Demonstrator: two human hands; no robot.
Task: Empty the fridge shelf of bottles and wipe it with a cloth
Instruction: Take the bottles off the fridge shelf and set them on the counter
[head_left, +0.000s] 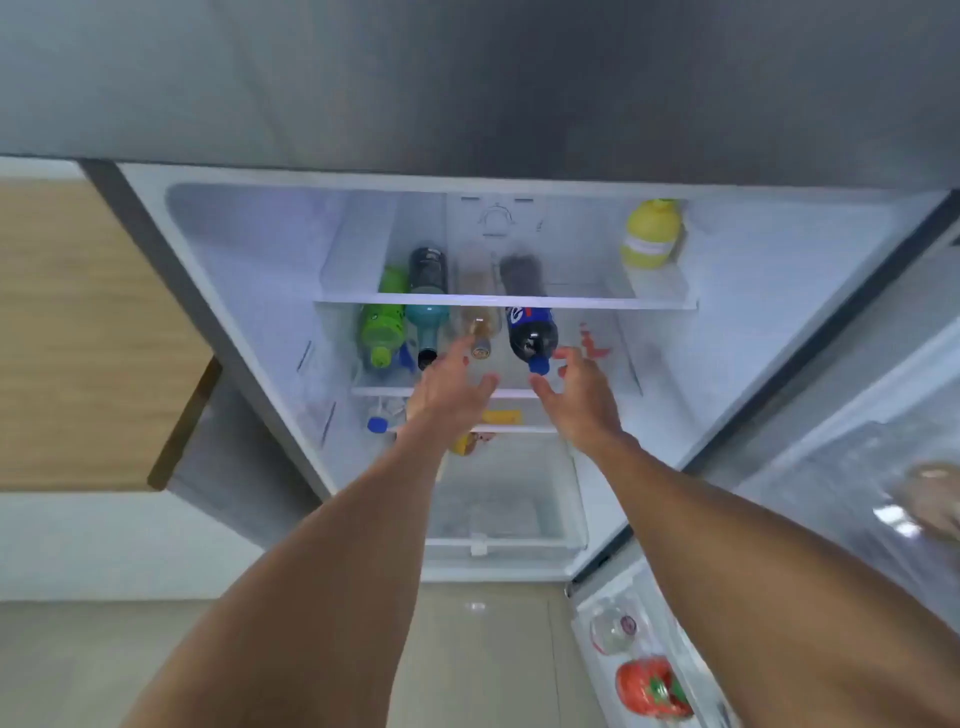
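Several bottles lie side by side on a glass fridge shelf (571, 387), necks toward me: a green bottle (383, 325), a teal bottle (427, 322), a clear bottle (478, 319) with a gold cap, and a dark cola bottle (531, 332) with a blue cap. My left hand (451, 387) is stretched out just in front of the clear bottle's cap, fingers apart, holding nothing. My right hand (579, 392) is spread beside the cola bottle's cap, thumb under it, not gripping. No cloth is in view.
A yellow bottle (649, 236) stands on the upper shelf at right. A small blue-capped bottle (378, 423) and yellow items lie lower down. The open door (779, 519) at right holds a red item (652, 686). A wooden cabinet (83, 332) is at left.
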